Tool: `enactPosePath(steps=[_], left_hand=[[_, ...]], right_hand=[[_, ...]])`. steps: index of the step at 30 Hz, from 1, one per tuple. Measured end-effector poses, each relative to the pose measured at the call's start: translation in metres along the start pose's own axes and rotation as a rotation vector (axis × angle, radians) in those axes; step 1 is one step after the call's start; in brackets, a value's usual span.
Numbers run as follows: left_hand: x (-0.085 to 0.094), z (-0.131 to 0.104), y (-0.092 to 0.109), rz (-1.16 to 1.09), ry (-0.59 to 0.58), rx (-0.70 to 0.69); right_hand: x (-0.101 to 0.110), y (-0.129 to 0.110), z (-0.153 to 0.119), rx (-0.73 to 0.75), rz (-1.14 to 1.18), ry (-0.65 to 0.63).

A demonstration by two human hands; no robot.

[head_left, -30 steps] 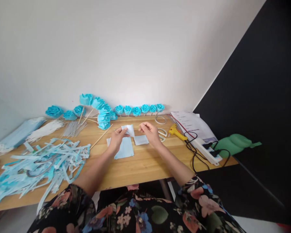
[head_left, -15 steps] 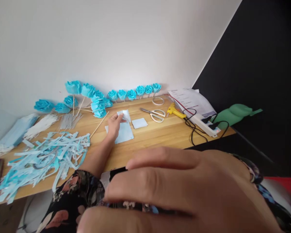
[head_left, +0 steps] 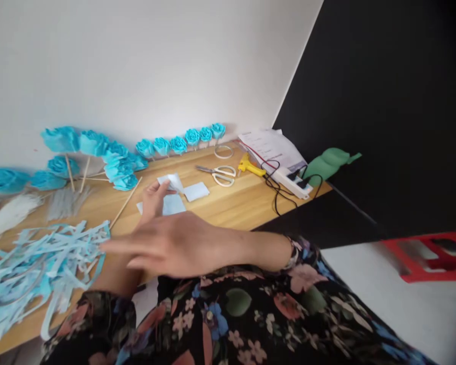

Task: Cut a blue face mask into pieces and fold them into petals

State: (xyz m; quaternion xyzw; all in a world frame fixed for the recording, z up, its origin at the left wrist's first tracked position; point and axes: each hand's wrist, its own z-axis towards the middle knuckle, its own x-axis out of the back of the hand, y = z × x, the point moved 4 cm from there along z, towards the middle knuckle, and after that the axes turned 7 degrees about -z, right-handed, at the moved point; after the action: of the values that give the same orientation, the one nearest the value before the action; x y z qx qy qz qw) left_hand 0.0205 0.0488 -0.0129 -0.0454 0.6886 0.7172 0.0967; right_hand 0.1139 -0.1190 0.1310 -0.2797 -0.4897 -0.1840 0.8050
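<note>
In the head view, the left hand (head_left: 153,198) pinches one pale sheet (head_left: 170,182); two lie loose, at its three and four o'clock. The blurred right hand (head_left: 175,246) crosses the left forearm, fingers stretched, apparently empty. Six blue roses (head_left: 192,137), at one o'clock, look finished; the cluster (head_left: 117,165), at ten, overlaps too much to count. The held sheet seems unshaped. Toward two: one scissors (head_left: 223,176), one glue gun (head_left: 251,166).

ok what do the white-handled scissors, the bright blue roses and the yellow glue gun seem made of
White-handled scissors: greyish blades, likely steel; opaque white loops suggest plastic.
Bright blue roses: matt crepe paper or thin fabric, from the crinkled petals.
Yellow glue gun: probably moulded plastic, given its even colour.
</note>
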Motion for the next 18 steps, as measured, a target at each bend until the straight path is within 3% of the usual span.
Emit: enactPosePath(steps=[4, 8, 12, 18], left_hand=[[-0.008, -0.004, 0.003, -0.046, -0.076, -0.015], [-0.015, -0.011, 0.010, -0.100, -0.118, -0.058], [-0.016, -0.013, 0.016, -0.066, -0.099, -0.038], [-0.016, -0.012, 0.018, -0.067, -0.101, -0.042]], right_hand=[[-0.003, 0.094, -0.014, -0.532, 0.008, 0.212], [-0.020, 0.157, -0.022, -0.623, 0.153, 0.265], [-0.038, 0.174, -0.009, -0.573, 0.279, 0.218], [-0.043, 0.186, 0.009, -0.620, 0.407, 0.228]])
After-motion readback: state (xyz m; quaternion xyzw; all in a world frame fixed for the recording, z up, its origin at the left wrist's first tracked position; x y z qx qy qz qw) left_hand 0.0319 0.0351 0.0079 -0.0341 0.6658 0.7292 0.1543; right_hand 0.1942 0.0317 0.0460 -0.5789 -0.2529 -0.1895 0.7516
